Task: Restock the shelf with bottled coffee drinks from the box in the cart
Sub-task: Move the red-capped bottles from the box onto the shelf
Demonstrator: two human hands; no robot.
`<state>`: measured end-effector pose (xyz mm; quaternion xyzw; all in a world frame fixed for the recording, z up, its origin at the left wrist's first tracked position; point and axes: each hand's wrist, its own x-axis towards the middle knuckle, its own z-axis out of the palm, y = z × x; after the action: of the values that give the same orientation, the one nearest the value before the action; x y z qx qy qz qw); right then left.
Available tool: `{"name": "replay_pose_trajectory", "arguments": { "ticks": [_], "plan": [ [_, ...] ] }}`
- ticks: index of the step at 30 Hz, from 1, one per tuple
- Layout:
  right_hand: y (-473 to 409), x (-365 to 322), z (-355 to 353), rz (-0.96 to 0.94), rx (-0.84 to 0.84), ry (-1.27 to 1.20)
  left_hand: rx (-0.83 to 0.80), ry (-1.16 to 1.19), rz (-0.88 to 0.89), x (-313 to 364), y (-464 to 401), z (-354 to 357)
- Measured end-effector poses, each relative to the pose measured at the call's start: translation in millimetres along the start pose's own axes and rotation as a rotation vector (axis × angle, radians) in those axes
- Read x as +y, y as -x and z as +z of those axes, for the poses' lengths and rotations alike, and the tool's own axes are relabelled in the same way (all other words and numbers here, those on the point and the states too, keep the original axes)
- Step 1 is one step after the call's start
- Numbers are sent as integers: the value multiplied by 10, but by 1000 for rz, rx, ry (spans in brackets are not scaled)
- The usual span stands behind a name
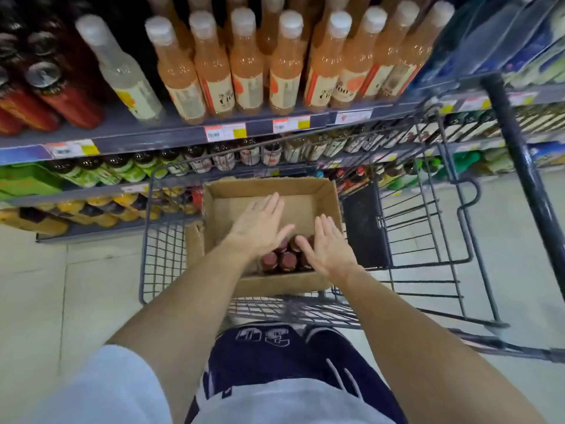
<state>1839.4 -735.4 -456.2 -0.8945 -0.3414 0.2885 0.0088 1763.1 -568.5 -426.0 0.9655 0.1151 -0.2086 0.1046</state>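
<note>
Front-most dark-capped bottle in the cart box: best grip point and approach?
Grip the front-most bottle by its cap and neck, coming straight down from above. It stands upright, packed against neighbouring bottles and the cardboard box near wall, so only the round cap is exposed; its sides are blocked. The right hand is closest, though the left hand also hovers open above.

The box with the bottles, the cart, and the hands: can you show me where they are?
box (269, 186): head view, on its far cardboard wall.
bottles (288, 261): head view, on a dark red cap.
cart (446, 206): head view, on its right wire side.
left hand (260, 223): head view, on its back.
right hand (328, 244): head view, on its back.
</note>
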Motion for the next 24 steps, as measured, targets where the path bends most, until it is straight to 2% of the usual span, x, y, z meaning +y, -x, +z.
{"name": "replay_pose_trajectory", "arguments": {
  "ticks": [4, 11, 15, 18, 21, 24],
  "plan": [
    [-207, 149, 256, -69, -119, 73, -136, 20, -82, 48, -208, 436],
    [-653, 465, 595, -137, -234, 129, -235, 106, -147, 164, -696, 971],
    [-938, 566, 749, -190, -271, 220, -281, 250, -247, 108, -902, 1229],
    [-1119, 588, 886, -177, -287, 236, -309, 319, -273, 117, -981, 1430],
    [-1254, 549, 996, -164, -335, 244, -412, 393, -348, 104, -1063, 1593],
    [-1307, 488, 1090, -129, -316, 187, -387, 404, -387, 84, -1117, 1702]
  ]
}}
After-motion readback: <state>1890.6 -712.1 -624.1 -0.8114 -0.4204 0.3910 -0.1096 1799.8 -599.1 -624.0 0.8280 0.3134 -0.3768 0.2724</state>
